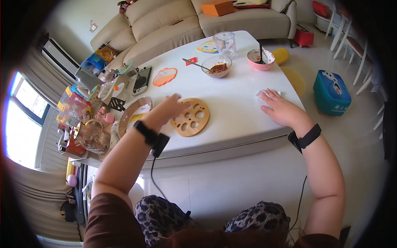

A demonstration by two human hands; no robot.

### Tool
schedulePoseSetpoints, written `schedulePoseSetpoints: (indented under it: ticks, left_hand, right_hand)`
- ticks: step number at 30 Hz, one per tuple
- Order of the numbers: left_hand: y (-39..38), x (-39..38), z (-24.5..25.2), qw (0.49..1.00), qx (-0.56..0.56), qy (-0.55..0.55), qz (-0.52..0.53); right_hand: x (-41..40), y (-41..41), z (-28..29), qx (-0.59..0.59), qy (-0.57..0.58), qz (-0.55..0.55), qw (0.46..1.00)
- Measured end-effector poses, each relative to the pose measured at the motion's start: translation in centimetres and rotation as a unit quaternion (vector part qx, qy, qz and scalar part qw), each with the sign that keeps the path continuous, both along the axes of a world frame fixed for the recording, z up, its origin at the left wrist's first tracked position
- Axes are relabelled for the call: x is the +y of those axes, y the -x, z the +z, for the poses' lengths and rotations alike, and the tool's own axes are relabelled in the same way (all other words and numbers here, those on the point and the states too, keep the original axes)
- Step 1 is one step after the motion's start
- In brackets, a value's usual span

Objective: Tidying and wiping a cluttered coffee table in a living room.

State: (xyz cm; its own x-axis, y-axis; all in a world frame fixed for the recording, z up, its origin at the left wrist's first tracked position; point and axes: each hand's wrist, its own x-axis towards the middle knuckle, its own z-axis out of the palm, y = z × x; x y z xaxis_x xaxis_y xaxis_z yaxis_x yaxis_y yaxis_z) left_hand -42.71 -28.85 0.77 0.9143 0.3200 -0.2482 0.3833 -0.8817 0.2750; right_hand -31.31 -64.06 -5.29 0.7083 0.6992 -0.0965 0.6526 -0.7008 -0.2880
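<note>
My right hand (pixel 280 107) lies flat on a white tissue (pixel 259 94) near the table's right edge, fingers spread. My left hand (pixel 169 110) is over the left side of a round wooden trivet with holes (pixel 201 122); whether it touches the trivet cannot be told. Beyond the hands stands a clear glass bowl (pixel 228 70) holding dark red-brown food and a metal utensil. To its right, a pink bowl (pixel 261 66) holds a black-handled utensil. A clear patterned cup (pixel 224 42) stands behind the glass bowl.
On the white table (pixel 229 102), an orange-rimmed mat (pixel 165 77), a red packet (pixel 191 61) and a handheld game console (pixel 142 80) lie farther back. A round brown tray (pixel 125 119), a black slotted turner (pixel 117 104) and a glass teapot (pixel 93 136) crowd the left. A teal bin (pixel 332 93) stands right.
</note>
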Motion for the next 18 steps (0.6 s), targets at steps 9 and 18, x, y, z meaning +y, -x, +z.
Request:
schedulePoseSetpoints:
  ticks: [9, 18]
  left_hand:
    - [-13.1, -5.9, -1.5, 0.761, -0.144, 0.583, 0.244]
    - [-14.1, -2.4, -2.5, 0.588, -0.152, 0.757, 0.24]
  right_hand:
    - [0.4, 0.4, -1.9, -0.027, -0.049, -0.024, 0.998]
    - [0.8, 0.5, -1.4, -0.032, -0.05, -0.034, 0.998]
